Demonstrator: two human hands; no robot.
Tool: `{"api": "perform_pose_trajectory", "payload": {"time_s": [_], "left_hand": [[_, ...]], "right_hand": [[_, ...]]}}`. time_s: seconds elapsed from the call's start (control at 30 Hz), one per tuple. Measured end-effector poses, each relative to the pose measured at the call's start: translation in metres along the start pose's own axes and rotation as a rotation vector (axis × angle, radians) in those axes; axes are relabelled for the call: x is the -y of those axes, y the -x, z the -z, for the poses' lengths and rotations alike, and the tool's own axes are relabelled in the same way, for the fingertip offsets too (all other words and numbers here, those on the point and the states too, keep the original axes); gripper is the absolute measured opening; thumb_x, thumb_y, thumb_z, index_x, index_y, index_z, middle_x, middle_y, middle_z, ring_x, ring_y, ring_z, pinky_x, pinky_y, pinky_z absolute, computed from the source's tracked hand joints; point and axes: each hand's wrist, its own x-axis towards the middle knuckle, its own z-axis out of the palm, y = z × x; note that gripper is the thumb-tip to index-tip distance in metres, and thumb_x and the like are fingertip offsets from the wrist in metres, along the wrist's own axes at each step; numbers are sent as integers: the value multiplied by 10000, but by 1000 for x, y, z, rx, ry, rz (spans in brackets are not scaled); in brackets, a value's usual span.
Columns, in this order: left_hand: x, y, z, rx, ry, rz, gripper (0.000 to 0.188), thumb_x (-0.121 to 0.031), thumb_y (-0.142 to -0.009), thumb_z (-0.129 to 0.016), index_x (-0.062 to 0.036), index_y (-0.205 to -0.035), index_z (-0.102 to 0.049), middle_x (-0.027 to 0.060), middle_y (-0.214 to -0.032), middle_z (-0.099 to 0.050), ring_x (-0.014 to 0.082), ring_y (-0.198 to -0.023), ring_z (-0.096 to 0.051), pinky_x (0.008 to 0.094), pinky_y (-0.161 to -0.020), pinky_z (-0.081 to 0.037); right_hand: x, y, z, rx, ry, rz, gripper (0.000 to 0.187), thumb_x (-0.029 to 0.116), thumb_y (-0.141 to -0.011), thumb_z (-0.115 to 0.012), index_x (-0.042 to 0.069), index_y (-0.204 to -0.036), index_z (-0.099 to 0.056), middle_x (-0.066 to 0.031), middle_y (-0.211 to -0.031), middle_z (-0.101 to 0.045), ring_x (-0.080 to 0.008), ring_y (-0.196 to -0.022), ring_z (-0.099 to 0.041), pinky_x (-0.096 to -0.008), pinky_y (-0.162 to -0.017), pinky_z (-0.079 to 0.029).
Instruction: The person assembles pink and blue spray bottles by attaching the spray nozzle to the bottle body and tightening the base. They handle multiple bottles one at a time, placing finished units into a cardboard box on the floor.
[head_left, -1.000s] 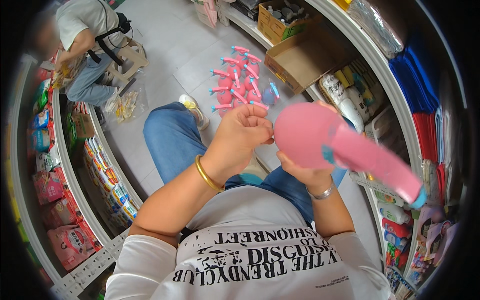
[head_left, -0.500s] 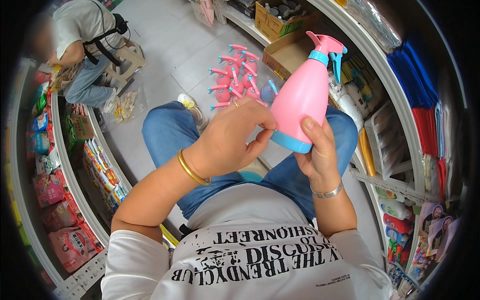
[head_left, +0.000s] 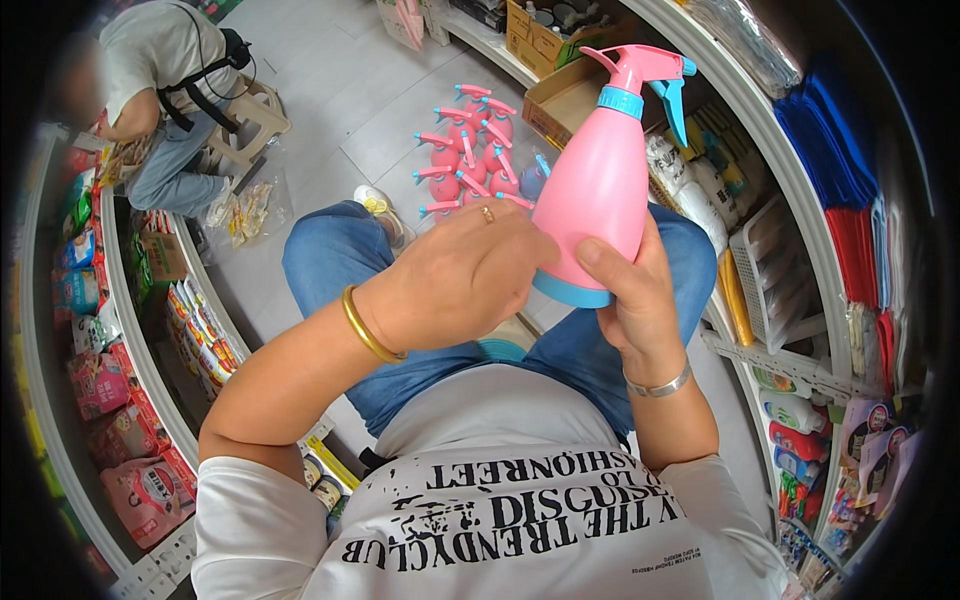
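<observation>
A pink spray bottle (head_left: 592, 185) with a light blue base and collar and a pink-and-blue trigger head stands slightly tilted before me. My right hand (head_left: 635, 280) is closed round its lower part, thumb across the front. Against the bottle's lower left side is my left hand (head_left: 465, 265), with curled fingers pressed together. Its fingertips are partly hidden, and I cannot make out anything between them. Beyond my knees, several like pink spray bottles (head_left: 443, 157) are grouped on the floor, with one bluish bottle (head_left: 535, 178) at their right.
Shelves of packaged goods (head_left: 200, 335) curve along the left. On the right, a shelf holds a white basket (head_left: 768, 275) and blue folded goods (head_left: 825, 140). An open cardboard box (head_left: 562, 98) sits ahead. Another person (head_left: 165, 75) sits on a stool at the far left.
The bottle has risen slightly and shifted left, its head more upright. My left fingers have curled in further beside its base, and my right thumb has moved a little left.
</observation>
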Motion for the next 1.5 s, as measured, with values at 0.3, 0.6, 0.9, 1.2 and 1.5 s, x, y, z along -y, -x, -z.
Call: {"api": "perform_pose_trajectory", "payload": {"time_s": [0.3, 0.6, 0.9, 1.2, 1.5], "left_hand": [[0, 13, -25, -181, 540, 554, 344, 132, -757, -637, -36, -1025, -500, 37, -855, -600, 107, -763, -588, 244, -682, -485], [-9, 11, -24, -327, 983, 897, 361, 85, -804, -687, -33, -1064, -466, 46, -880, -633, 92, -777, -603, 236, -724, -513], [-10, 12, -24, -278, 332, 388, 365, 95, -757, -717, -26, -1041, -522, 60, -864, -625, 166, -774, -636, 278, -719, -526], [-5, 9, -11, -91, 171, 236, 411, 109, -759, -697, -32, -1083, -487, 58, -845, -632, 154, -784, -625, 293, -718, -509], [-18, 11, -28, -436, 1125, 866, 357, 93, -801, -689, -48, -1064, -493, 38, -888, -637, 110, -811, -622, 274, -752, -532]], "right_hand": [[-30, 9, 9, -226, 380, 367, 808, 116, -749, -830, -15, -1365, -323, -131, -1249, -537, -209, -1130, -590, -368, -955, -503], [-39, 6, 19, -230, 212, 455, 906, 216, -731, -862, -4, -1395, -288, -142, -1282, -515, -228, -1165, -566, -388, -966, -496], [-31, 12, 15, -210, 246, 451, 926, 224, -708, -865, 0, -1402, -294, -131, -1272, -520, -221, -1145, -569, -382, -969, -489], [-25, 17, 20, -148, 445, 467, 920, 193, -692, -863, 5, -1387, -292, -125, -1263, -521, -214, -1137, -568, -377, -972, -473], [-34, 12, 20, -167, 252, 572, 867, 265, -672, -888, -23, -1343, -420, -127, -1208, -601, -243, -1104, -615, -389, -961, -499]]}}
